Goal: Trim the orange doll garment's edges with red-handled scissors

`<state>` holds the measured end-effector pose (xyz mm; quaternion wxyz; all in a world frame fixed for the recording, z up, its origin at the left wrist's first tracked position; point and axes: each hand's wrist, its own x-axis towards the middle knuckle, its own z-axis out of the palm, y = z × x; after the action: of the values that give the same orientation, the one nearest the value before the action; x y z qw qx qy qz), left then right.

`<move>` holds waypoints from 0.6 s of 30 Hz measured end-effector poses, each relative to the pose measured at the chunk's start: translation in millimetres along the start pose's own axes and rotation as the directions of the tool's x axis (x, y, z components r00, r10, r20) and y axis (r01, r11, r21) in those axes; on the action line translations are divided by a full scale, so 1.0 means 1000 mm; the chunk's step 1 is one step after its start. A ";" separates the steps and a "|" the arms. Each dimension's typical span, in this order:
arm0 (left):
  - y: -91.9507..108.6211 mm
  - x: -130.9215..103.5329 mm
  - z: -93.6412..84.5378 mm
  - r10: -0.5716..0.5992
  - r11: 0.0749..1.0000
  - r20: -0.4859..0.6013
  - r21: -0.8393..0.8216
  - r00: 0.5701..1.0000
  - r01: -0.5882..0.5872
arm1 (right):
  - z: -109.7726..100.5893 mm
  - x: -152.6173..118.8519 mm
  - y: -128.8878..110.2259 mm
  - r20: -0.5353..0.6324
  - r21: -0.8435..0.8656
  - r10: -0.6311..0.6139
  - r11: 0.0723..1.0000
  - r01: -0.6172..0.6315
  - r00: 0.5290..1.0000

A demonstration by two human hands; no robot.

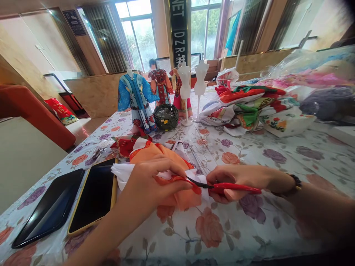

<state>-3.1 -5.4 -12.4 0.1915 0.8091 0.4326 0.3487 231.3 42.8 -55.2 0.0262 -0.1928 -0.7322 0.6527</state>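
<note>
My right hand (pixel 231 181) is closed round a pair of red-handled scissors (pixel 235 187). Their dark blades point left and reach the edge of an orange and white fabric piece (pixel 183 199) with red trim. On the left side of that cloth, my left hand (pixel 158 181) pinches its edge between thumb and fingers, close to the blade tips. Part of the fabric is hidden beneath my left hand. Just behind it lies a red patterned cloth (pixel 124 146).
Two phones (pixel 94 195) lie at my left. Behind the fabric stand a dark woven basket (pixel 165 117), a blue dressed mannequin (pixel 137 98) and bare white mannequins (pixel 185 88). Piled cloth (pixel 246 107) sits at the right on the floral tablecloth (pixel 210 229). A person (pixel 152 64) is far back.
</note>
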 end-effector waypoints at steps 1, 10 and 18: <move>0.000 -0.001 0.000 0.010 1.000 -0.021 0.019 1.000 -0.009 | 0.001 -0.001 -0.001 -0.004 -0.007 0.008 1.000 -0.008 1.000; -0.012 -0.004 0.009 0.368 0.929 -0.260 0.144 0.893 -0.341 | 0.004 -0.001 -0.003 -0.042 0.024 -0.040 0.999 0.041 0.998; -0.020 -0.005 0.009 0.537 0.843 -0.293 0.217 0.791 -0.492 | 0.006 0.001 -0.005 -0.072 -0.026 -0.043 0.999 0.041 0.996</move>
<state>-9.9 1.9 -32.8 -0.0416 0.8335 0.2440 0.4939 227.5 36.9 -51.9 0.0640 -0.2013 -0.7426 0.6355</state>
